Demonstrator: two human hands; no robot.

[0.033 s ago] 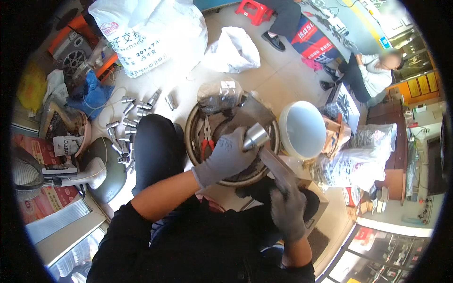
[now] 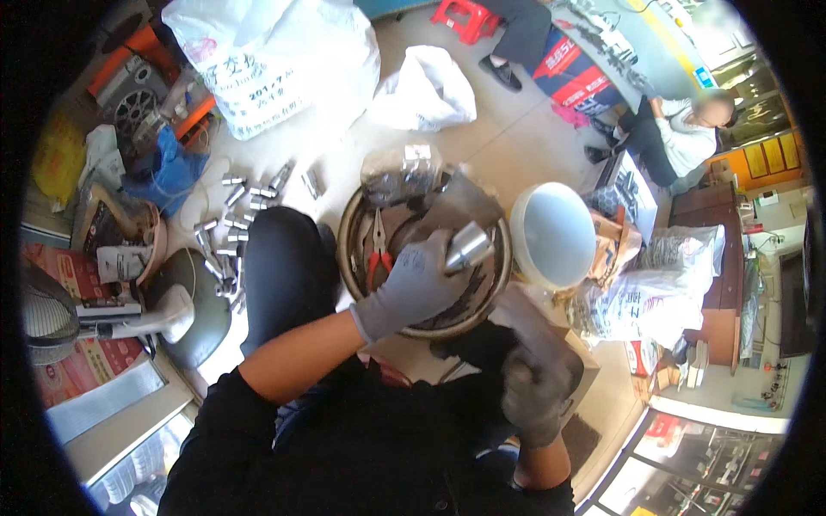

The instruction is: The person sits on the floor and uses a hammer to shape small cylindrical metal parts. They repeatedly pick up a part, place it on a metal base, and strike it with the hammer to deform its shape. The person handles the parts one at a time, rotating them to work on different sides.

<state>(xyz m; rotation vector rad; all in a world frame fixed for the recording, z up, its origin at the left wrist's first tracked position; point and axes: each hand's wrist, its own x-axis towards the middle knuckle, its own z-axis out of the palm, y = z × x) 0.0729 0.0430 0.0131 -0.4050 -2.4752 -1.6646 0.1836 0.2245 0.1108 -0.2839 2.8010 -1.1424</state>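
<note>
The steel cylinder, the piece under work, stands tilted at the centre of the frame, over the round basin, its wider end toward the upper right. The left hand, grey-gloved, has its fingers closed about the lower part of the cylinder. The right hand, also gloved, is blurred at the lower right of centre, apart from the cylinder; its fingers look folded, but whether they pinch the smeared grey shape beside them cannot be told. Progress: in my judgement this piece is partway through handling, being gripped and not yet set down; no finished state can be confirmed on its surface. Similar metal fittings lie loose on the floor at the left of centre; whether these are completed or waiting cannot be established, so the count remaining is undetermined. Red-handled pliers lie in the basin, untouched. A wrapped clear-plastic package sits at the basin's upper edge, and a white bucket stands just beside it at the right.
</note>
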